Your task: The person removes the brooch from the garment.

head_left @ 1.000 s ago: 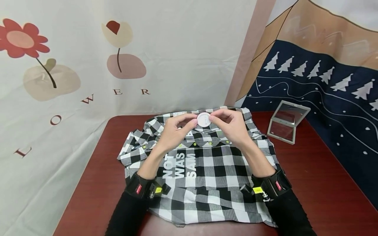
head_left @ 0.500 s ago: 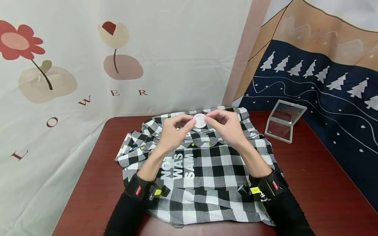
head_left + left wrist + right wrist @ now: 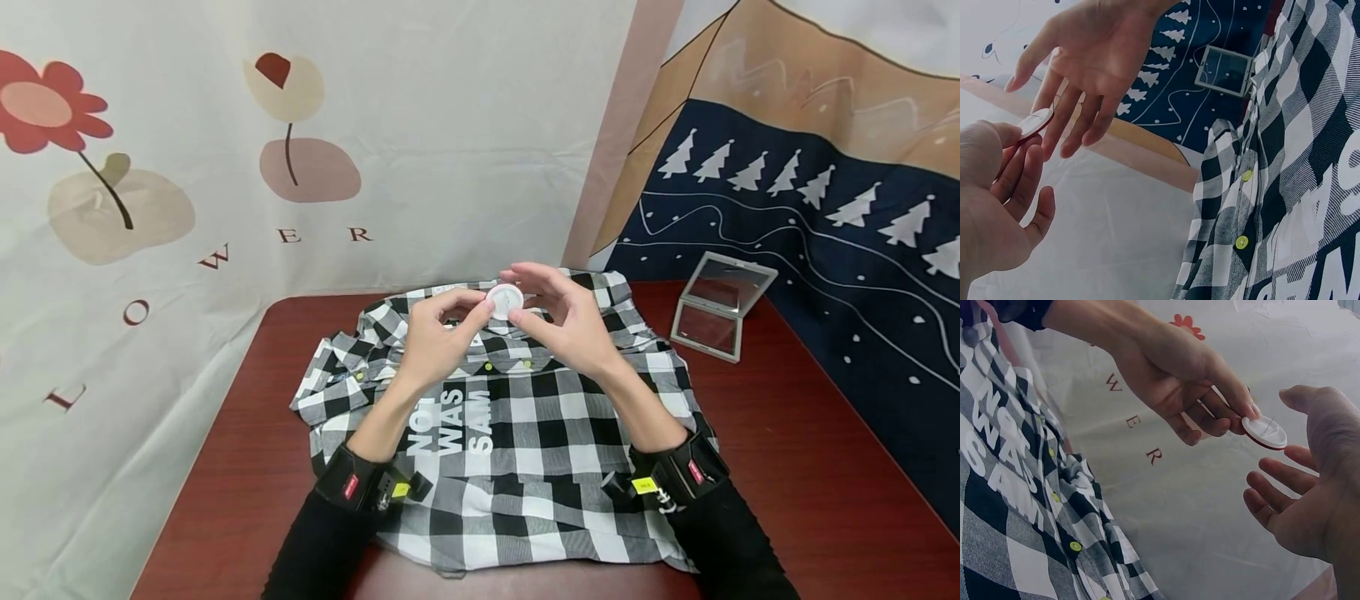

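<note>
Two hands were in view, the left hand [image 3: 435, 337] and the right hand [image 3: 558, 321], with one small white disc [image 3: 504, 299] between their fingertips. Beneath both hands lay one black-and-white checked shirt [image 3: 517, 433]; along its placket just under the hands, at least three yellow-green buttons [image 3: 488, 366] showed. Well off to the right of the right hand stood one open folding mirror [image 3: 722, 306].

shirt [image 3: 517, 442]: the collar area lies behind both hands, and the hem meets the lower edge of the head view.
white disc [image 3: 504, 299]: its marking is too small to read.
counter [image 3: 810, 433]: near corners cut off.
mirror [image 3: 722, 307]: reflection unclear.
</note>
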### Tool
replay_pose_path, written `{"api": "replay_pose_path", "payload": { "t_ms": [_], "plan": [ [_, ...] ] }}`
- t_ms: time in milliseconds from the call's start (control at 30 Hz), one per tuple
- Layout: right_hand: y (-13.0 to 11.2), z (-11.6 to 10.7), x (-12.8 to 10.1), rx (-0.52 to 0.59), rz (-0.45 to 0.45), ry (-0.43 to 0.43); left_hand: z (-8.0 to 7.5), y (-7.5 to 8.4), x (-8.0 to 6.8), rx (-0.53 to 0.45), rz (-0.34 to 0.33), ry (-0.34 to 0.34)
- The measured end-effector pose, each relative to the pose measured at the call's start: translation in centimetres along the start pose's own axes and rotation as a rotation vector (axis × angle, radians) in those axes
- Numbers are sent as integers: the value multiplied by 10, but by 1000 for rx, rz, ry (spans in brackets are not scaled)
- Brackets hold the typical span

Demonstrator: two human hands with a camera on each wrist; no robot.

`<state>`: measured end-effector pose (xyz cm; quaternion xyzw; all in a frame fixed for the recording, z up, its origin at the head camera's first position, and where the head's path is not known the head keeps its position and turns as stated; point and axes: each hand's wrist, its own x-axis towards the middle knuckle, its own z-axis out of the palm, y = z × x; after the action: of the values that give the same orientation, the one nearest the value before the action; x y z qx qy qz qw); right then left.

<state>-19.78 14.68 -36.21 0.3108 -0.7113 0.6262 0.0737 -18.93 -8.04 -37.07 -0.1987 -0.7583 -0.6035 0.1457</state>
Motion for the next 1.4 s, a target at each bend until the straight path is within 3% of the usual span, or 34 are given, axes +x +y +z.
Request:
{"api": "replay_pose_path", "payload": {
  "t_ms": [267, 567, 900, 1400],
  "plan": [
    [1, 4, 0, -57, 27, 21, -1, 2, 0, 12, 32, 0],
    [1, 8, -1, -46, 29, 76, 0, 3, 0, 5, 28, -9],
    [0, 8, -1, -4, 65, 77, 0, 3, -2, 20, 40, -20],
    [-3, 4, -2, 21, 90, 70, -2, 3, -2, 26, 147, -54]
  ]
}}
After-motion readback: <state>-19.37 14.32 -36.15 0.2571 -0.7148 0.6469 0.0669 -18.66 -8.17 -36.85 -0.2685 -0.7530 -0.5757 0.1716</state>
